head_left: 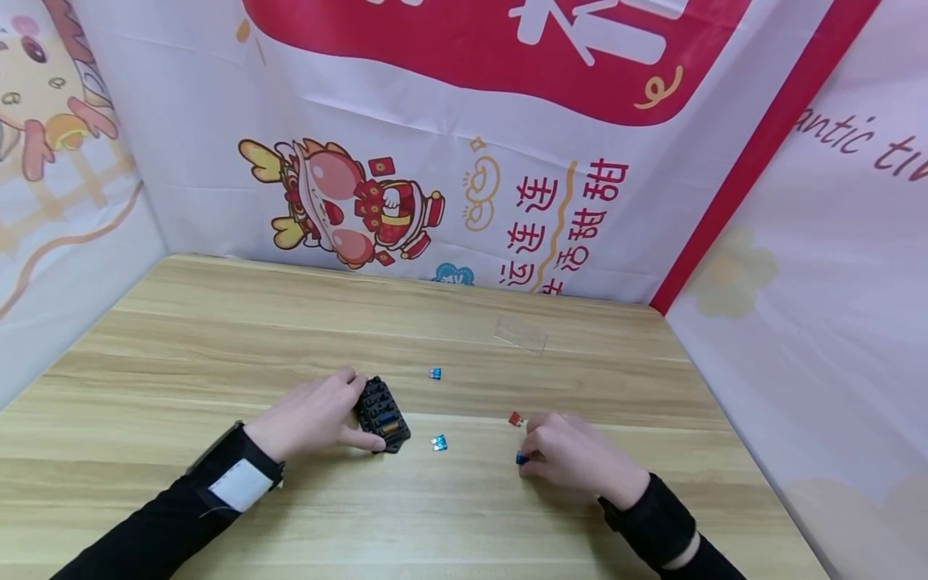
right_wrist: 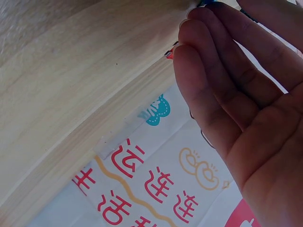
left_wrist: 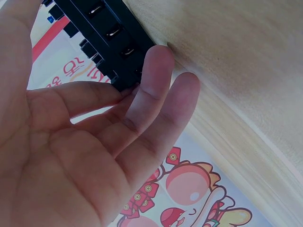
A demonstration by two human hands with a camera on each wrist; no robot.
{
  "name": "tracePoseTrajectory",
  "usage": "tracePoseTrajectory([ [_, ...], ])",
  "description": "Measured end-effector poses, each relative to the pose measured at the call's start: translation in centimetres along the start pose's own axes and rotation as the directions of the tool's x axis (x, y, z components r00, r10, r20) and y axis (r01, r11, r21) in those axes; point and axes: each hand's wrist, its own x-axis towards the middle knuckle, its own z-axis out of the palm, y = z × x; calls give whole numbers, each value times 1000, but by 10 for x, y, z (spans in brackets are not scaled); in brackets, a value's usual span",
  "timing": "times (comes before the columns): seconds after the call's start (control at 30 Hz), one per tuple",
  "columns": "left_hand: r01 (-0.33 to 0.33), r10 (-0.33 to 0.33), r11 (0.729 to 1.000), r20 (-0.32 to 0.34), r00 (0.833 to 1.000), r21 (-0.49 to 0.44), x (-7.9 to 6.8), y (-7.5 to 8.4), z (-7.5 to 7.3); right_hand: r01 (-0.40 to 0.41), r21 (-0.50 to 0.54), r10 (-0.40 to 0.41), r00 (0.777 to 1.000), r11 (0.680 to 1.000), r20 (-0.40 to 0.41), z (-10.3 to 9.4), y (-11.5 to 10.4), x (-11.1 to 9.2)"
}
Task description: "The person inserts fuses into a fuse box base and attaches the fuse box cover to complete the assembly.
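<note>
My left hand [head_left: 315, 419] grips a black fuse box [head_left: 379, 403] on the table, thumb at its near end and fingers at the far end. Fuses, one blue and one amber, sit in slots toward the box's near end. In the left wrist view the box's [left_wrist: 106, 35] side with metal contacts shows above the fingers. To the right, my right hand [head_left: 573, 451] pinches a small dark blue blade fuse [head_left: 521, 458] between thumb and fingertips, low over the table. A red blade fuse [head_left: 515, 419] lies just beyond those fingers.
Between the hands lie two lighter blue blade fuses, one nearer [head_left: 439, 443] and one farther back [head_left: 435, 374]. A clear plastic cover [head_left: 520, 334] lies toward the back of the wooden table [head_left: 239, 322]. Printed cloth [head_left: 406, 105] hangs behind and at both sides.
</note>
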Motion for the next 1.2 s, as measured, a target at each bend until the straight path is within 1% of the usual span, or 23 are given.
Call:
tracePoseTrajectory([
  [0.3,-5,5,1000,-4,1000,-1,0,0,0,-15,20,15,1000,1000,-6,0,0,0],
  [0.67,-3,3,1000,3,1000,-3,-1,0,-1,-18,6,18,1000,1000,-9,0,-2,2],
  [0.93,0,0,1000,4,1000,-12,-1,1,-4,-10,-10,10,1000,1000,-13,0,-2,4],
  [1.03,0,0,1000,6,1000,-10,-1,1,-5,1,-44,-2,1000,999,-25,1,-2,4],
  [1.2,0,0,1000,6,1000,-6,0,0,-4,36,-133,-44,997,991,-58,3,-3,5],
])
